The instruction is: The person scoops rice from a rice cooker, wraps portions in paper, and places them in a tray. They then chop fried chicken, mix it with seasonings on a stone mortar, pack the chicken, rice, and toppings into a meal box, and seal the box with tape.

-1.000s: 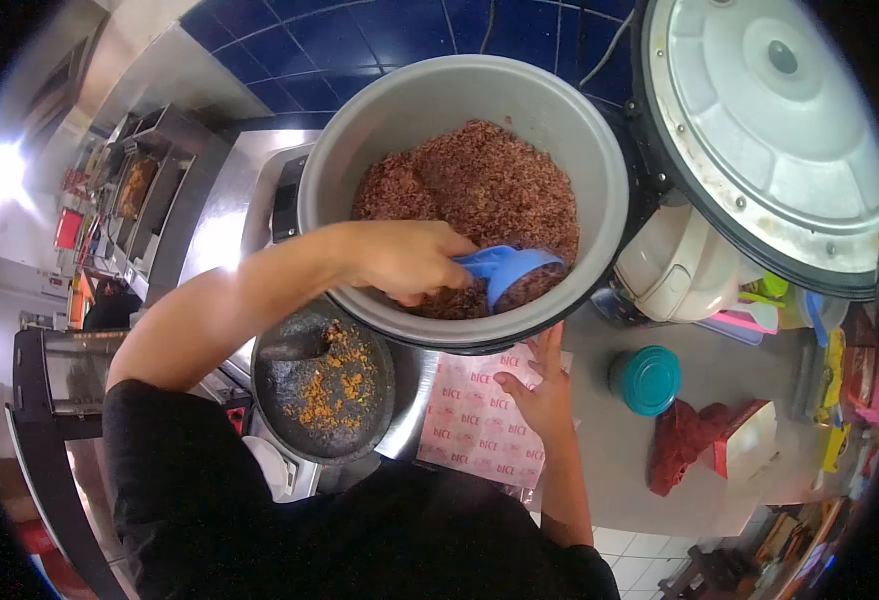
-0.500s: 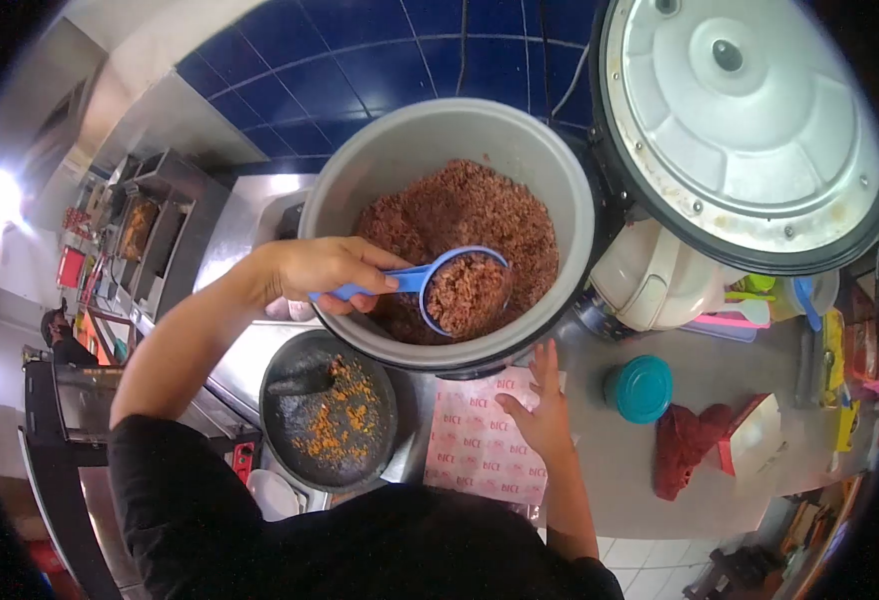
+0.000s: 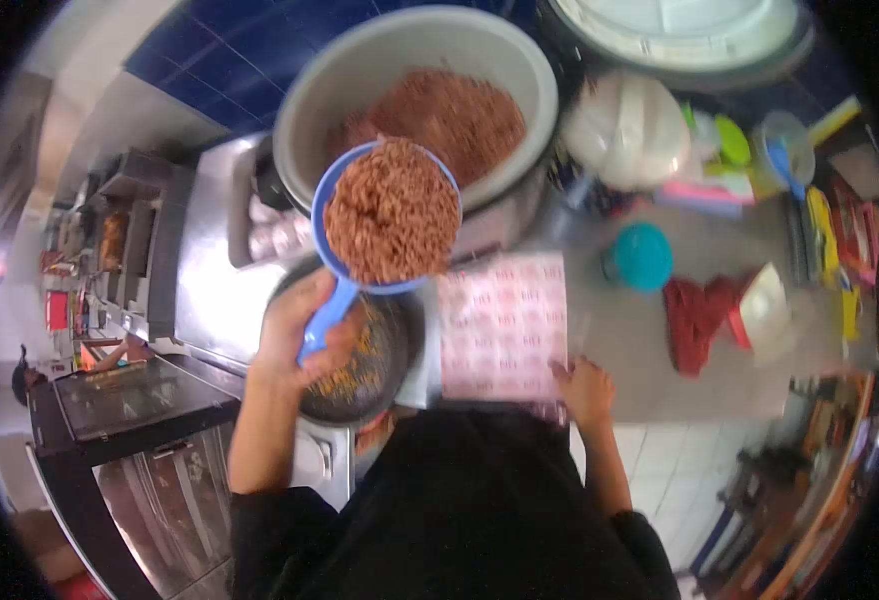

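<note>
My left hand (image 3: 310, 330) is closed around the handle of a blue scoop (image 3: 327, 318). Reddish-brown cooked rice (image 3: 395, 215) is heaped in the scoop, which is raised over the near rim of a large rice cooker pot (image 3: 305, 95). More of the same rice (image 3: 450, 115) lies inside the pot. In front of the pot, a sheet of printed food wrapping paper (image 3: 505, 335) lies flat on the counter. My right hand (image 3: 590, 393) is at the paper's lower right corner, fingers curled and closed on its edge.
Left of the paper stands a dark stone mortar (image 3: 385, 350) with orange crumbs, partly behind my left hand. To the right are a teal-lidded container (image 3: 643, 257) and a red cloth (image 3: 695, 320). The cooker's lid (image 3: 690, 30) is raised. Another person (image 3: 30, 378) is at far left.
My left hand has lifted the full scoop out of the pot and toward me. My right hand, spread on the paper before, has drawn back to its lower right corner and closed. The view has shifted.
</note>
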{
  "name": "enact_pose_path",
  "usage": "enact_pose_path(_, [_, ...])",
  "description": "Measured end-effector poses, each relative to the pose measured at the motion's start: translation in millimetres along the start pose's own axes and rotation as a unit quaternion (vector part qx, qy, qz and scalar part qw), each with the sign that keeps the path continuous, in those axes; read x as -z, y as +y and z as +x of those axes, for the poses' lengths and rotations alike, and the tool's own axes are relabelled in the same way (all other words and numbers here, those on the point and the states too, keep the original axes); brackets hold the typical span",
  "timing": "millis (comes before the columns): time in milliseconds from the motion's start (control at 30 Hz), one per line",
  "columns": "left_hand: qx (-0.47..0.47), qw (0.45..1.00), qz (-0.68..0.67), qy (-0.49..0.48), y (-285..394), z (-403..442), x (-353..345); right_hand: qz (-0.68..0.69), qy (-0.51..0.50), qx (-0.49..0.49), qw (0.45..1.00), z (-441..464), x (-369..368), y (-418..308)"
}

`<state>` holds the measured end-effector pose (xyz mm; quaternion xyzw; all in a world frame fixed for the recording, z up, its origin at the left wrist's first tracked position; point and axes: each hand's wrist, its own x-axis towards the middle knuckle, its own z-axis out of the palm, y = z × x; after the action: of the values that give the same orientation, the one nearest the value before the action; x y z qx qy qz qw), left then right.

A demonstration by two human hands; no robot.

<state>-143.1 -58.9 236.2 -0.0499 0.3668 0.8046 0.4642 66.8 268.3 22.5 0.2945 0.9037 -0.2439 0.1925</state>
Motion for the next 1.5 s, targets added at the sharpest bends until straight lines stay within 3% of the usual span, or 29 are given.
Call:
enact_pose_path(33, [0.006,0.999,-0.026,0.045,-34,-9,0,-0.026,0.003,-0.013,1.0,-5,-12,4])
enact_pose_path(100, [0.062,0.99,-0.126,-0.017,-109,-7,23,-0.04,0.012,-0.047,0.998,-9,-38,11])
enact_pose_path(167, [0.113,0.972,-0.205,0.036,-182,6,43,-0.054,0.027,-0.068,0.996,-12,-51,14])
enact_pose_path(233, [0.125,0.962,-0.234,0.071,-240,23,67,0.018,-0.018,-0.068,0.997,-13,-54,18])
enact_pose_path(267, [0.109,0.968,-0.191,0.117,-266,31,81,0.074,0.024,-0.012,0.997,-12,-61,27])
enact_pose_path(433, [-0.002,0.965,-0.033,0.259,-311,61,98,0.168,0.003,0.039,0.985,-11,-59,40])
enact_pose_path(467, [-0.073,0.945,0.146,0.283,-317,65,102,0.221,0.02,0.056,0.973,-13,-57,39])
enact_pose_path(533, [-0.237,0.813,0.444,0.293,-323,75,101,0.259,0.004,0.056,0.964,-12,-65,46])
enact_pose_path(567, [-0.328,0.699,0.554,0.311,-326,79,100,0.299,-0.008,0.053,0.953,-11,-69,51])
enact_pose_path(633, [-0.155,0.52,0.784,0.301,-313,74,61,0.294,0.008,0.075,0.953,-13,-63,44])
enact_pose_path(667, [-0.178,0.459,0.82,0.292,-326,80,68,0.288,0.025,0.093,0.953,-15,-61,42])
enact_pose_path(967, [-0.147,0.481,0.81,0.302,-362,95,64,0.308,0.009,0.065,0.949,-5,-72,58])
enact_pose_path(1033, [-0.173,0.466,0.813,0.304,-361,100,66,0.281,-0.008,0.066,0.957,-2,-71,61])
enact_pose_path(1100, [-0.177,0.463,0.809,0.316,-361,98,66,0.161,0.059,0.109,0.979,6,-94,74])
enact_pose_path(1133, [-0.184,0.46,0.808,0.32,-362,95,66,0.089,0.007,0.047,0.995,-4,-75,61])
enact_pose_path(1167, [-0.205,0.474,0.795,0.319,-361,93,67,0.091,0.012,0.053,0.994,-11,-68,54])
enact_pose_path(1233, [-0.23,0.483,0.783,0.315,-353,88,66,-0.079,0.167,0.225,0.957,-23,-65,48])
enact_pose_path(1267, [-0.249,0.484,0.777,0.317,-351,83,66,-0.076,0.171,0.224,0.956,-23,-68,48])
enact_pose_path(1333, [-0.27,0.482,0.773,0.311,-330,70,52,-0.148,0.159,0.451,0.866,-22,-76,50])
enact_pose_path(1500, [-0.507,0.434,0.665,0.337,-191,33,-48,-0.139,0.179,0.526,0.82,-20,-84,44])
